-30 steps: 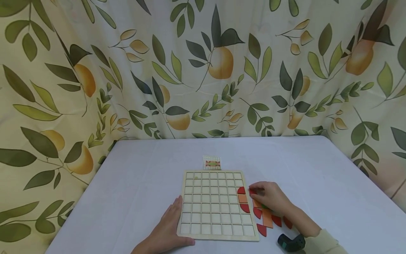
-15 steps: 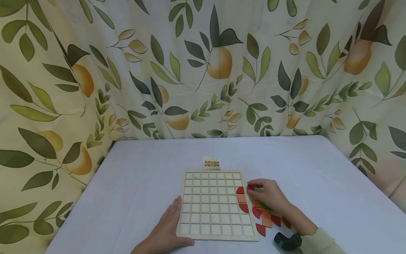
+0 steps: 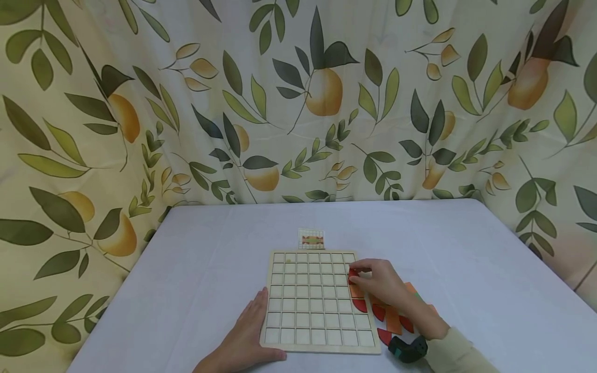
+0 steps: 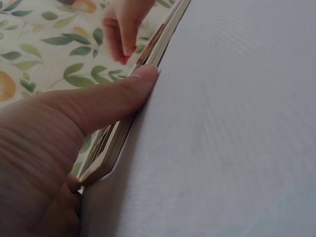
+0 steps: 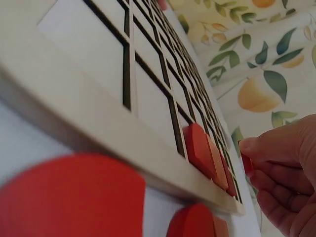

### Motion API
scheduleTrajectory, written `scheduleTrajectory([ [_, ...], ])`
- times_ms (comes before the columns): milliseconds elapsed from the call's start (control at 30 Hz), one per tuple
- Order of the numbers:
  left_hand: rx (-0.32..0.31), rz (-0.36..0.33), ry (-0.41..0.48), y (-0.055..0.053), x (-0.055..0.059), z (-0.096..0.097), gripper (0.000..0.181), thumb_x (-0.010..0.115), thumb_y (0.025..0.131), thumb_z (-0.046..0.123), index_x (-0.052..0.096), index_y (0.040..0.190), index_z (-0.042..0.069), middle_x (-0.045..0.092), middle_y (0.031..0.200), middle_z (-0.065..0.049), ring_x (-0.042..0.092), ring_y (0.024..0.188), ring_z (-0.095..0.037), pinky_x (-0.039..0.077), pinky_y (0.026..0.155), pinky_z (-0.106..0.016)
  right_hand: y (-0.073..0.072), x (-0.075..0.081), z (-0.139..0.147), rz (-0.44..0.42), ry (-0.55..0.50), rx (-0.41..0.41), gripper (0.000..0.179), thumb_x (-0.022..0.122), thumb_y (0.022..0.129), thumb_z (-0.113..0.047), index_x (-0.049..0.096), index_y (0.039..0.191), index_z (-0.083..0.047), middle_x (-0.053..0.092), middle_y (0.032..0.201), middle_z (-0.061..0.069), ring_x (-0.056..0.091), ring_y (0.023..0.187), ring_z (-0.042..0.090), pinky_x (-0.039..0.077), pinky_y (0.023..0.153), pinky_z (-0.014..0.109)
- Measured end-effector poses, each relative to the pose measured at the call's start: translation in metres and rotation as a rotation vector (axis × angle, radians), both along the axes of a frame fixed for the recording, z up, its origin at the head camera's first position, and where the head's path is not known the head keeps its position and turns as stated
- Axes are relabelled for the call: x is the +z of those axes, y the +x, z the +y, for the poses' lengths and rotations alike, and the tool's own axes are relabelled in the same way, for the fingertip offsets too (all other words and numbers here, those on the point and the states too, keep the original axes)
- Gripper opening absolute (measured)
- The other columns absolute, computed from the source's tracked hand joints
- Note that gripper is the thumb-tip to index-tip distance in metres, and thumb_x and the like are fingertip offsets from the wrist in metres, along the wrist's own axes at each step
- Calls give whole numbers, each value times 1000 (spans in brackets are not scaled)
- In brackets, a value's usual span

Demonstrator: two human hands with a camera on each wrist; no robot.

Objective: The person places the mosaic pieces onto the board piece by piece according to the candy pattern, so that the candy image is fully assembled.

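Observation:
A light wooden grid board (image 3: 314, 292) lies flat in front of me. My left hand (image 3: 242, 331) rests against it, with straight fingers along the left side and the thumb (image 4: 116, 98) touching the front edge. Over the right-hand column, my right hand (image 3: 382, 282) pinches a small red piece (image 5: 246, 163) between thumb and fingers; it looks raised above the board in the right wrist view. That column holds an orange square (image 3: 356, 291) with a red quarter-circle (image 3: 359, 305) in front of it. Another red piece behind the square is partly hidden by my fingers.
Loose pieces lie right of the board, among them a red quarter-circle (image 3: 379, 312) and an orange piece (image 3: 393, 318), some under my forearm. A small pattern card (image 3: 311, 240) sits behind the board. A black device (image 3: 408, 349) is at my right wrist.
My right hand has moved left with the red piece, from beside the board to over its right column. More loose pieces show behind the forearm. My left hand stays put.

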State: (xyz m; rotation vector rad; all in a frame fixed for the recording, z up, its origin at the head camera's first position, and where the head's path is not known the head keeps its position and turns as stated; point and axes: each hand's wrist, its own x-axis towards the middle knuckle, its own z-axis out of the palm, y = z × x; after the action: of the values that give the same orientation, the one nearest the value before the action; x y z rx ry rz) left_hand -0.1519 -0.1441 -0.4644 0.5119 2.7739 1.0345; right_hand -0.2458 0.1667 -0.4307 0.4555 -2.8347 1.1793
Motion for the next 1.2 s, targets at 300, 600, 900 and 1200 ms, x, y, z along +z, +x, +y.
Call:
scheduleTrajectory([
  [300, 1, 4, 2, 1, 2, 0, 131, 73, 57, 66, 5, 145, -3, 8, 151, -17, 7, 138, -28, 9, 108, -50, -5, -3, -14, -45, -42, 12, 27, 74, 77, -9, 69, 103, -2, 66, 94, 1, 60, 87, 17, 52, 76, 35],
  [600, -13, 14, 17, 1, 4, 0, 129, 72, 60, 65, 4, 145, -4, 8, 151, -18, 8, 138, -30, 10, 107, -52, -8, -9, -23, -54, -26, 7, 29, 75, 76, -9, 70, 104, -4, 66, 96, 2, 60, 86, 16, 52, 76, 32],
  [900, -7, 6, -1, 0, 2, 0, 129, 72, 59, 66, 4, 146, -2, 7, 152, -16, 6, 138, -27, 9, 108, -50, -8, -11, -25, -53, -11, 9, 28, 76, 75, -9, 71, 103, -6, 66, 94, -1, 59, 84, 14, 52, 75, 29],
  [1200, 11, -20, -8, 0, 2, 1, 131, 73, 57, 66, 4, 146, -2, 7, 152, -15, 6, 138, -27, 8, 108, -50, -9, -12, -25, -31, -6, 43, 25, 75, 76, -10, 71, 100, -5, 65, 87, -4, 57, 77, 11, 50, 68, 24],
])
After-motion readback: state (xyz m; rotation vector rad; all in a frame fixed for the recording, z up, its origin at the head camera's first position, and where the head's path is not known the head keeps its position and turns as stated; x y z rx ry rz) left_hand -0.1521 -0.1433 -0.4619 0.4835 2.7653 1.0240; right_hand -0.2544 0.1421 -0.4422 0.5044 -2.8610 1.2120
